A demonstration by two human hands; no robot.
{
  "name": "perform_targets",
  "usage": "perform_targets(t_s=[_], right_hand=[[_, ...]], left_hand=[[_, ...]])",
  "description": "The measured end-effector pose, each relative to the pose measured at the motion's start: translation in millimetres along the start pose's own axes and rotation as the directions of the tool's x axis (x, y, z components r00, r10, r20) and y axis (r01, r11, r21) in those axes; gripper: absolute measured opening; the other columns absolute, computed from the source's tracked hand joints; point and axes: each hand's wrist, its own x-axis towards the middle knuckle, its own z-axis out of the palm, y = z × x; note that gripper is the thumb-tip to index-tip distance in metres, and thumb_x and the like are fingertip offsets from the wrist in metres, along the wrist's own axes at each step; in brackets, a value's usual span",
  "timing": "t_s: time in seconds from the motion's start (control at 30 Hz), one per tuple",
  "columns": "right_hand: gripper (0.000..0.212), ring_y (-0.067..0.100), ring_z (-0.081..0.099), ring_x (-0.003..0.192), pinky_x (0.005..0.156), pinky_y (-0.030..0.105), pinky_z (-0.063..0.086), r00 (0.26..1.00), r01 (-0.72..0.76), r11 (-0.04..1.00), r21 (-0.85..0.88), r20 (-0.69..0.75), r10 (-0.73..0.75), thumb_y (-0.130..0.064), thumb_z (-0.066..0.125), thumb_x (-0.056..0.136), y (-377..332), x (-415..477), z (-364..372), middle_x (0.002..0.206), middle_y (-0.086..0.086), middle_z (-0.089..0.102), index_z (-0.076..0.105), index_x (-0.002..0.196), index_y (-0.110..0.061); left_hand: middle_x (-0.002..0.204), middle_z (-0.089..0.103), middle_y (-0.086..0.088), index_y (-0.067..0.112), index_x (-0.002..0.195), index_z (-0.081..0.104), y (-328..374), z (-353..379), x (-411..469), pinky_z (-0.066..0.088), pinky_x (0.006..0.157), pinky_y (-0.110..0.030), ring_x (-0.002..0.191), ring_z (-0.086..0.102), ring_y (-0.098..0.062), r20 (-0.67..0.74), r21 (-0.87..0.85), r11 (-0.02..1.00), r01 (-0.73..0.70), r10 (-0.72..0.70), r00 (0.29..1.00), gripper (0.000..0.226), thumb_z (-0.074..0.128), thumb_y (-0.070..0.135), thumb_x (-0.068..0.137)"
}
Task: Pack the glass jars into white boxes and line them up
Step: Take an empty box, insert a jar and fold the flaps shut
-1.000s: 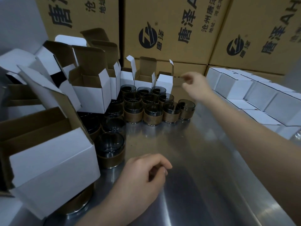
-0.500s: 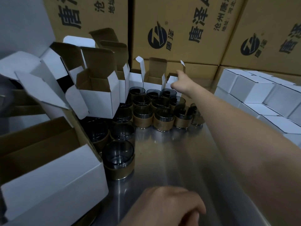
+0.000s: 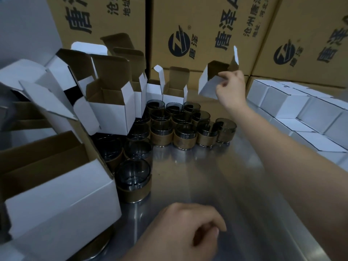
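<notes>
Several dark glass jars (image 3: 184,132) with tan bands stand clustered on the steel table (image 3: 216,185). My right hand (image 3: 230,89) pinches an open white box (image 3: 209,85) by its edge and holds it tilted in the air above the far jars. My left hand (image 3: 184,230) hovers low near the front, fingers loosely curled and holding nothing. One jar (image 3: 132,181) stands alone close to my left hand. Open white boxes (image 3: 113,108) with raised flaps crowd the left side.
Closed white boxes (image 3: 305,110) lie in rows at the right. Large brown printed cartons (image 3: 197,31) wall off the back. A big open white box (image 3: 62,200) leans at the near left, over a jar's base.
My right hand reached to the back row, took hold of an open white box and lifted it up and to the right. My left hand stayed low near the front.
</notes>
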Motion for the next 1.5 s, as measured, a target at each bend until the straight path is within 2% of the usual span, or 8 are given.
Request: perform_targets(t_s=[0.2, 0.33, 0.43, 0.63, 0.9, 1.13, 1.33, 1.5], right_hand=[[0.027, 0.005, 0.053, 0.083, 0.082, 0.013, 0.045, 0.951, 0.204, 0.975, 0.088, -0.253, -0.176, 0.008, 0.049, 0.084, -12.2, -39.6, -53.6, 0.111, 0.013, 0.049, 0.066, 0.102, -0.002], [0.029, 0.004, 0.053, 0.076, 0.070, 0.017, 0.043, 0.927, 0.241, 0.958, 0.158, -0.330, -0.179, 0.011, 0.041, 0.072, -18.4, -75.1, -78.0, 0.090, 0.006, 0.053, 0.065, 0.078, -0.003], [0.034, 0.021, 0.055, 0.078, 0.067, 0.036, 0.048, 0.957, 0.209, 0.924, 0.320, -0.263, -0.126, 0.012, 0.038, 0.068, -22.4, -106.0, -84.9, 0.078, 0.000, 0.053, 0.059, 0.067, -0.015], [0.036, 0.015, 0.053, 0.072, 0.069, 0.026, 0.042, 0.953, 0.301, 0.839, 0.453, -0.163, -0.254, 0.018, 0.036, 0.063, -29.1, -148.2, -84.2, 0.071, 0.010, 0.056, 0.056, 0.061, -0.012], [0.040, 0.015, 0.053, 0.067, 0.068, 0.021, 0.041, 0.918, 0.335, 0.760, 0.557, -0.013, -0.395, 0.020, 0.037, 0.062, -37.1, -171.5, -78.3, 0.065, 0.007, 0.055, 0.054, 0.060, -0.015], [0.041, 0.017, 0.056, 0.064, 0.061, 0.021, 0.043, 0.911, 0.223, 0.725, 0.652, 0.126, -0.393, 0.017, 0.037, 0.062, -35.1, -176.6, -72.1, 0.064, -0.003, 0.059, 0.054, 0.057, -0.020], [0.039, 0.019, 0.052, 0.047, 0.049, 0.026, 0.044, 0.975, -0.088, 0.623, 0.778, 0.196, -0.107, 0.012, 0.037, 0.064, -24.5, -165.2, -71.1, 0.066, 0.005, 0.064, 0.062, 0.055, -0.017], [0.042, 0.006, 0.051, 0.056, 0.052, 0.018, 0.042, 0.951, -0.245, 0.718, 0.652, 0.019, 0.308, 0.016, 0.037, 0.076, 5.1, -144.2, -67.4, 0.069, -0.002, 0.059, 0.061, 0.069, -0.017]], left_hand=[[0.067, 0.063, 0.005, 0.032, 0.096, 0.067, -1.0, 3.5, 2.2, 0.036, 0.053, -0.010, 0.051, 0.047, -0.002, -0.223, -0.116, 0.993, -0.009, -0.017, 0.975, 0.025, 0.056, 0.016, 0.080], [0.092, 0.065, 0.013, 0.042, 0.112, 0.061, -2.6, -1.1, 1.2, 0.046, 0.066, -0.014, 0.074, 0.060, -0.007, -0.436, -0.027, 0.999, -0.029, 0.015, 0.900, 0.048, 0.059, 0.010, 0.077], [0.116, 0.054, 0.020, 0.044, 0.125, 0.053, -5.3, -4.3, 0.8, 0.046, 0.086, -0.016, 0.105, 0.060, -0.008, -0.532, 0.037, 0.999, -0.039, 0.052, 0.845, 0.059, 0.063, 0.011, 0.077], [0.147, 0.026, 0.029, 0.066, 0.135, 0.021, -6.7, -7.3, 0.1, 0.028, 0.111, -0.022, 0.138, 0.027, 0.010, -0.551, -0.044, 0.999, -0.016, -0.011, 0.834, 0.087, 0.073, 0.034, 0.073], [0.153, 0.022, 0.033, 0.071, 0.136, 0.016, -2.7, -10.9, 0.3, 0.030, 0.116, -0.043, 0.143, 0.021, 0.009, -0.509, -0.091, 0.996, -0.015, -0.033, 0.860, 0.096, 0.076, 0.052, 0.065], [0.139, 0.033, 0.037, 0.067, 0.135, 0.030, -7.9, -9.6, 0.0, 0.039, 0.110, -0.039, 0.133, 0.034, 0.012, -0.478, -0.001, 1.000, 0.029, -0.026, 0.878, 0.084, 0.077, 0.043, 0.069], [0.137, 0.045, 0.027, 0.063, 0.126, 0.038, -9.8, -8.4, 0.7, 0.042, 0.108, -0.042, 0.130, 0.046, 0.001, -0.496, -0.038, 0.997, 0.072, -0.082, 0.865, 0.085, 0.089, 0.034, 0.065], [0.133, 0.046, 0.030, 0.064, 0.122, 0.037, -9.0, -7.2, 1.0, 0.046, 0.105, -0.041, 0.128, 0.048, -0.001, -0.502, -0.075, 0.993, 0.093, -0.118, 0.857, 0.083, 0.084, 0.046, 0.057]])
